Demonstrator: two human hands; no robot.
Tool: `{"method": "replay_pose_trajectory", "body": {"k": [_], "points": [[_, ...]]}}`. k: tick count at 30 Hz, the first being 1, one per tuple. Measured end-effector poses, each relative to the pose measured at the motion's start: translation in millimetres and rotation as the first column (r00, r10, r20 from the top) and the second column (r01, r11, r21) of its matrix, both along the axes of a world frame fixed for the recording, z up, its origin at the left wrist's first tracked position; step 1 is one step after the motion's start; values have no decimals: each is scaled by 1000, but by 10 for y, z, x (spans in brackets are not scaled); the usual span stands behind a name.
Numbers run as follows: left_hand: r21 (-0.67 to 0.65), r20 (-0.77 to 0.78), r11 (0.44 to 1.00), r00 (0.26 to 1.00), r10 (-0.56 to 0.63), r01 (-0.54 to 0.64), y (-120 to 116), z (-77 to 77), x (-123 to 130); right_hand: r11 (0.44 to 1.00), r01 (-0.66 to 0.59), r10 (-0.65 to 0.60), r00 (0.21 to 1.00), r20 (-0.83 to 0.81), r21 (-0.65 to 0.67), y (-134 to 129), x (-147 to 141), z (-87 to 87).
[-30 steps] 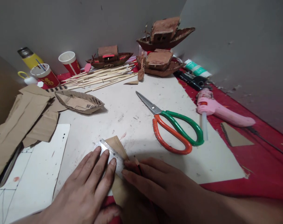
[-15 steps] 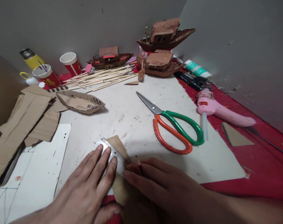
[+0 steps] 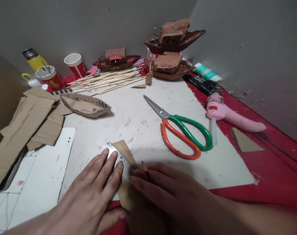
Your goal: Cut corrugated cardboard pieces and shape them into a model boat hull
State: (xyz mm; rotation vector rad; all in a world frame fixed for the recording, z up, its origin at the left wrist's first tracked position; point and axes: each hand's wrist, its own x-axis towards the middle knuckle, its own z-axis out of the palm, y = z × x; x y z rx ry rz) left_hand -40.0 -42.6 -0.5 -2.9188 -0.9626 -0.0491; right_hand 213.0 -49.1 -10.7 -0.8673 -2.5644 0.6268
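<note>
A metal ruler [image 3: 126, 166] is pressed onto a cardboard strip [image 3: 124, 148] by the left hand [image 3: 89, 186], its fingers spread flat and nothing gripped. A pencil [image 3: 145, 168] is held between the fingers of the right hand [image 3: 168, 186], its point turned away from the strip, while the ruler's edge is met by 2 of that hand's fingertips. The strip lies between and beneath the hands, its near end lost in shadow; whether a line has been drawn cannot be told.

Measuring or marking appears to be under way, and no cut along the ruler can be seen. Beyond the hands, 3 brown roofed boats [image 3: 169, 62] look finished or nearly so. 1 bare cardboard boat [image 3: 83, 106], past the left hand, has been shaped, but colour and a roof are lacking. The scissors [image 3: 165, 114] are left lying beyond the right hand.

Farther off past the left hand, 2 red-and-white cups are seen: a thin blue stick is held in the nearer cup [image 3: 51, 81], while nothing is shown above the rim of the farther cup [image 3: 73, 62]. The contents of the yellow bottle [image 3: 37, 62] beside them are hidden.
</note>
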Motion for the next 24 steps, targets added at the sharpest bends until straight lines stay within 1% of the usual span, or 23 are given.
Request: {"method": "replay_pose_trajectory", "body": {"k": [7,11,15,18,21,24], "points": [[-7,-7,1000,1000,-6,6,-2,-1,-7,1000,-9,9,1000,-7,23,-14,19,-44],[8,-2,1000,1000,-20,20,15,-3,-2,1000,-6,6,999,-38,-4,-34,31,-101],[-9,13,1000,1000,-23,23,19,-12,-14,1000,-15,15,992,-128,4,10,37,-129],[-25,31,1000,1000,-6,7,-3,-22,-21,998,27,-42,970,-241,-65,71,35,-90],[-51,54,999,998,17,-14,-18,-24,-13,985,114,-152,925,-347,-129,127,15,19],[-78,77,997,997,30,-24,-21,-15,0,958,192,-260,892,-369,-212,195,-46,162]]}}
